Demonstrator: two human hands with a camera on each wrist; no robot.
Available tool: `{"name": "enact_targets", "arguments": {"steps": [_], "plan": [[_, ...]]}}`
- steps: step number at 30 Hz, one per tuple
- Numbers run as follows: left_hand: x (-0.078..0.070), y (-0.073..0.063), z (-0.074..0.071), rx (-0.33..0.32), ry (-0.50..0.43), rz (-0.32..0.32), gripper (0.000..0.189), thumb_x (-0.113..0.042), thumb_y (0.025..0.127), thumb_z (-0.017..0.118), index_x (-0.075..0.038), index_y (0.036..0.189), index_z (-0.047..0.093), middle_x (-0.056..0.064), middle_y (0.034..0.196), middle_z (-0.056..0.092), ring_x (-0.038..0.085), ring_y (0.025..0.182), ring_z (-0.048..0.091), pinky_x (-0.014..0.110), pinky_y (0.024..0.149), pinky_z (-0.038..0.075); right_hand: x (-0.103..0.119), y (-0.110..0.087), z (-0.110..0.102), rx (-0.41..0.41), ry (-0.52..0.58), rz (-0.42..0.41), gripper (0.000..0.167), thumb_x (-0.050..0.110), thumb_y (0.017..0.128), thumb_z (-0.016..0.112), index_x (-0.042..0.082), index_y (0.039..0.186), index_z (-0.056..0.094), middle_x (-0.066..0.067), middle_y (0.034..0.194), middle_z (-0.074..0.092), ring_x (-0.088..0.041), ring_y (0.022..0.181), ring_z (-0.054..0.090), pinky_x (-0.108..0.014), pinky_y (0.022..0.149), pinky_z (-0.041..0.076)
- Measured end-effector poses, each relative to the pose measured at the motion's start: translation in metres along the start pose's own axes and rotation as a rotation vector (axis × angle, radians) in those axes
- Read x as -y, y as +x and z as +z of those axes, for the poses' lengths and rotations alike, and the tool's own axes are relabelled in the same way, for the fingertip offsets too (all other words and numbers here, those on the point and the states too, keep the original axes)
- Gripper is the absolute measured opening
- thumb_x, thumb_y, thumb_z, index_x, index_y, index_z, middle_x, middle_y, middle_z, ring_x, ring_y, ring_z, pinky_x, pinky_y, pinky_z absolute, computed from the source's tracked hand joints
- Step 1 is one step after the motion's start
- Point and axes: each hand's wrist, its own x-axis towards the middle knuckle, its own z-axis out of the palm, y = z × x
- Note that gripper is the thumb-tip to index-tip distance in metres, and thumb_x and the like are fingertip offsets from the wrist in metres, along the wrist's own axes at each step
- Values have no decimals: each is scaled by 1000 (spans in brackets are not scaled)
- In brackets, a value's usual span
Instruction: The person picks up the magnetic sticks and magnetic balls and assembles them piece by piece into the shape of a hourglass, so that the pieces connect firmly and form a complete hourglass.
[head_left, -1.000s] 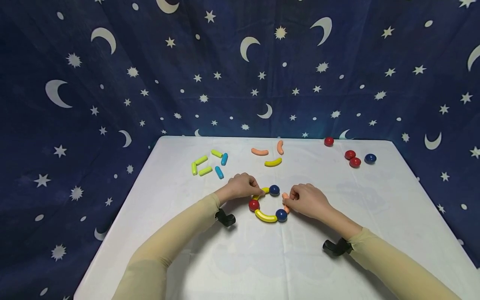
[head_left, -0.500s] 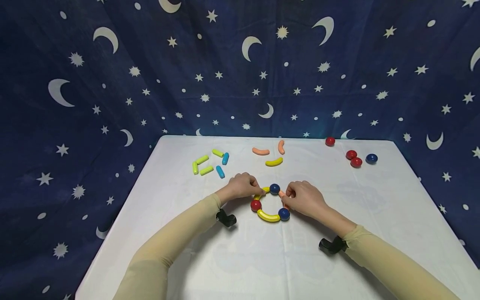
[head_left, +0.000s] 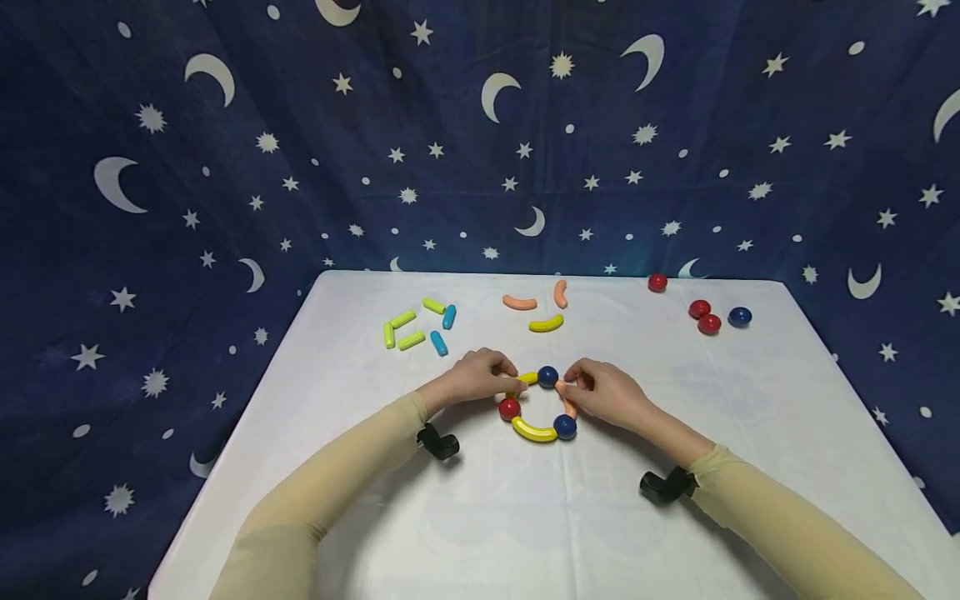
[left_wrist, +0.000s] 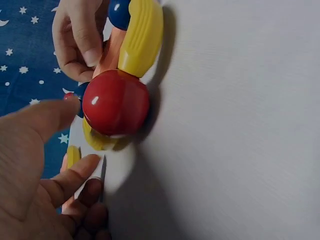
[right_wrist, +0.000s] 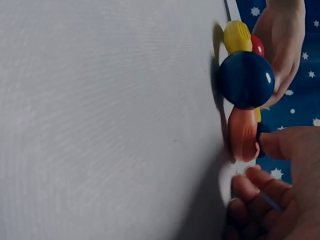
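A dark blue curtain (head_left: 450,108) printed with moons and stars hangs behind your white table (head_left: 465,542). On it, left to right, you have lime sticks (head_left: 411,340), two light-blue sticks (head_left: 438,342), your left hand (head_left: 474,375), a ring of pieces with two spare orange sticks (head_left: 519,303) and a spare yellow stick (head_left: 546,323) beyond it, your right hand (head_left: 611,396), then three loose red balls (head_left: 708,324) and a loose blue ball (head_left: 739,317). The ring joins a red ball (head_left: 509,408), upper yellow stick (head_left: 529,378), lower yellow stick (head_left: 534,431), upper blue ball (head_left: 547,377), lower blue ball (head_left: 565,427) and curved orange stick (head_left: 570,410). Your left fingers partly cover the upper yellow stick in the head view; the left wrist view shows thumb and forefinger spread, gripping nothing. The right wrist view shows your right thumb parted from its fingertips beside the curved orange stick, likewise gripping nothing; contact is hard to tell. A second ago your right hand pinched that stick, its top apart from the upper blue ball; now it lies right by the ball.
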Motion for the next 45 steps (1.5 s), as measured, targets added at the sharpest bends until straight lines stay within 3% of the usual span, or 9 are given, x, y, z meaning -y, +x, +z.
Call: {"name": "enact_targets", "arguments": {"steps": [3, 8, 11, 15, 22, 28, 35, 40, 45], "plan": [[8, -12, 0, -3, 7, 47, 50, -55, 86, 77, -17, 119, 69, -3, 114, 61, 19, 106, 49, 36, 89, 41, -2, 4, -1, -17, 30, -55, 36, 39, 97, 70, 15, 124, 69, 0, 95, 64, -21, 87, 53, -37, 73, 43], [15, -32, 7, -31, 60, 123, 50, -53, 83, 81, -19, 116, 66, -3, 121, 58, 19, 107, 45, 38, 90, 37, -4, 12, -3, -7, 35, -161, 43, 36, 98, 69, 20, 138, 65, -1, 128, 65, -26, 117, 51, -49, 97, 43], [18, -37, 10, -57, 63, 143, 45, -51, 84, 81, -21, 114, 66, -5, 122, 58, 18, 108, 45, 38, 93, 36, -3, 17, -2, 13, 18, -193, 42, 36, 98, 69, 24, 137, 67, -3, 134, 63, -28, 126, 48, -54, 103, 39], [19, -38, 12, -92, 59, 153, 35, -47, 88, 79, -23, 110, 67, -7, 118, 61, 17, 106, 46, 38, 93, 36, -2, 20, -1, 19, 22, -172, 38, 36, 97, 70, 25, 133, 70, -3, 133, 63, -28, 126, 47, -54, 103, 40], [12, -15, 9, -162, 66, 147, 28, -37, 93, 75, -18, 114, 74, -5, 110, 68, 18, 97, 52, 36, 87, 39, -15, 22, -12, -16, 68, -85, 38, 36, 95, 73, 15, 126, 72, -4, 121, 67, -26, 110, 51, -46, 91, 42], [5, 13, 4, -180, 54, 111, 31, -36, 98, 69, -17, 123, 74, -2, 116, 70, 18, 105, 56, 36, 93, 41, -31, 20, -19, -33, 85, 8, 47, 48, 89, 77, 12, 118, 71, -6, 116, 65, -28, 110, 49, -50, 95, 42], [-4, 34, 4, -167, 35, 84, 34, -38, 100, 67, -19, 127, 73, 1, 121, 69, 21, 115, 56, 39, 101, 40, -46, 9, -20, -39, 105, -19, 46, 51, 85, 81, 16, 114, 72, -4, 117, 66, -30, 119, 48, -54, 102, 38], [-6, 38, 5, -154, 16, 64, 34, -40, 101, 66, -19, 127, 73, 2, 122, 67, 23, 118, 53, 40, 102, 39, -56, 2, -17, -72, 95, -45, 43, 51, 84, 82, 23, 115, 75, -1, 121, 67, -29, 126, 44, -55, 104, 30], [-2, 39, 5, -161, 0, 88, 35, -40, 100, 66, -19, 128, 73, 1, 124, 68, 22, 119, 54, 39, 102, 40, -61, -3, -19, -130, 70, -74, 44, 49, 83, 83, 24, 119, 75, -5, 130, 63, -32, 131, 40, -59, 107, 24]]}}
